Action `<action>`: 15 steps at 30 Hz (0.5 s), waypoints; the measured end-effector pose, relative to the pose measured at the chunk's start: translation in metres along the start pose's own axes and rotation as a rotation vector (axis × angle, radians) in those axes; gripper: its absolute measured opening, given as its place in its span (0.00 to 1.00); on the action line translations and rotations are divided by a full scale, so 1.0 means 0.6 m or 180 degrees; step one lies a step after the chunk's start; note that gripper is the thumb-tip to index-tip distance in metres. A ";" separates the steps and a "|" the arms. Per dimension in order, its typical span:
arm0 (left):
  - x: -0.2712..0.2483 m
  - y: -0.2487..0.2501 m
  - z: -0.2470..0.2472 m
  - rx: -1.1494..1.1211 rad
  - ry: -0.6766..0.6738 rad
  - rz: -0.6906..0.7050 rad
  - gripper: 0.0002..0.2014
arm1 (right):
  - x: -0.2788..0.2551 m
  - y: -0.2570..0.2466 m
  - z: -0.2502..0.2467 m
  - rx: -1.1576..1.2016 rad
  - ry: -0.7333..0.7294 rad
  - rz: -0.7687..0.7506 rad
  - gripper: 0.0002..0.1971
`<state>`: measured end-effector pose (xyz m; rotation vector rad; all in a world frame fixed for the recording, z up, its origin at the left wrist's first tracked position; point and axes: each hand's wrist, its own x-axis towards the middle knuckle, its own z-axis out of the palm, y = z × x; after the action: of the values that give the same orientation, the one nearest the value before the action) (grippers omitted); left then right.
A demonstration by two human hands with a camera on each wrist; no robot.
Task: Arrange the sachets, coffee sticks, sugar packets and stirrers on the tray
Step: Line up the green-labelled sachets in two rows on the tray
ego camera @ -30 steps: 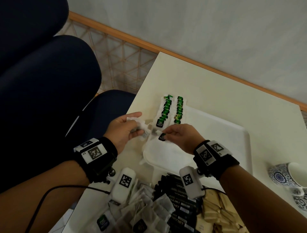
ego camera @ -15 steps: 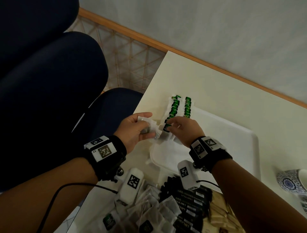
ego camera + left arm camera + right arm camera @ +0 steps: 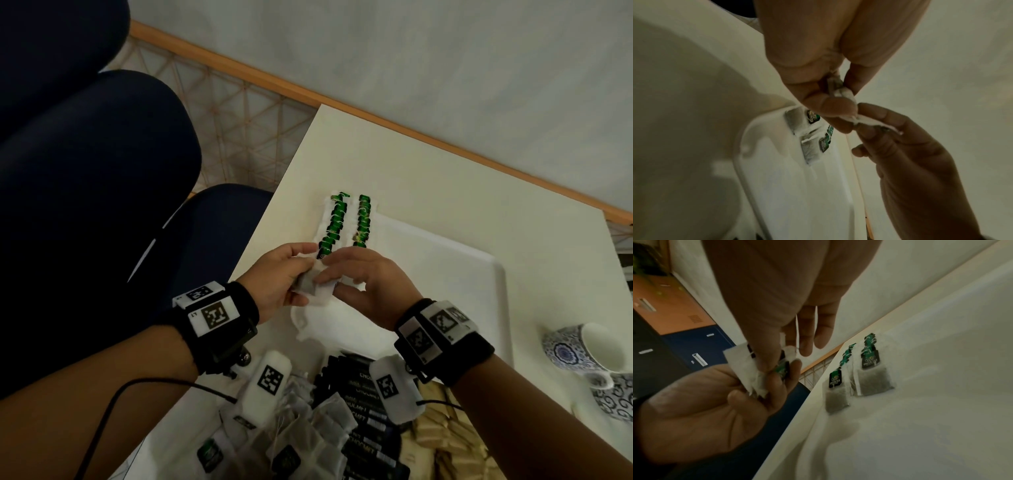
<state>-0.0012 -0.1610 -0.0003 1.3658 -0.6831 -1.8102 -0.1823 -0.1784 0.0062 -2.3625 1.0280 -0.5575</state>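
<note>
The green tags [image 3: 870, 360] on the tea bags [image 3: 873, 382] are showing "GREEN TEA"; the black sticks [image 3: 366, 411] are showing letters like "CHOCMET", too blurry to be sure; the wrist band [image 3: 212, 313] is showing "L7".

Both hands [image 3: 325, 284] pinch tea sachets [image 3: 313, 286] above white tray [image 3: 445, 260].

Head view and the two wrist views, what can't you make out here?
- How many tea bags the left hand holds: in the head view the right hand covers them; the wrist views show only crumpled edges.
- Print on the black coffee sticks: too small, and the wrist camera covers part.
- Beige packets: dim, cut off by the bottom edge.
- Patterned cups: cut off by the right edge.
- Stirrers: none visible.
</note>
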 end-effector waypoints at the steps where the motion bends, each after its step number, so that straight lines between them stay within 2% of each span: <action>1: -0.003 -0.001 0.003 0.0049 -0.0108 -0.0026 0.13 | -0.001 -0.003 -0.003 0.0014 0.0016 0.0042 0.10; 5: -0.016 -0.005 0.017 0.0203 -0.0491 -0.0229 0.12 | -0.001 -0.006 -0.008 0.0334 0.0124 0.0843 0.09; 8: -0.017 -0.009 0.020 -0.0004 -0.0669 -0.0365 0.25 | 0.001 -0.003 -0.009 0.0869 0.0455 0.1400 0.10; 10: -0.015 -0.011 0.019 -0.0088 -0.0781 -0.0365 0.29 | 0.002 -0.005 -0.012 0.1044 0.0550 0.1519 0.12; 12: -0.015 -0.011 0.020 0.0060 -0.0802 -0.0264 0.22 | 0.002 -0.006 -0.018 0.1057 0.0465 0.1480 0.10; 15: -0.010 -0.018 0.021 -0.0073 -0.0545 -0.0169 0.09 | 0.000 -0.007 -0.021 0.1027 0.0287 0.1442 0.10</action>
<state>-0.0152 -0.1504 -0.0016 1.2343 -0.7184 -1.9878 -0.1871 -0.1796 0.0187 -1.7654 1.3492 -0.6040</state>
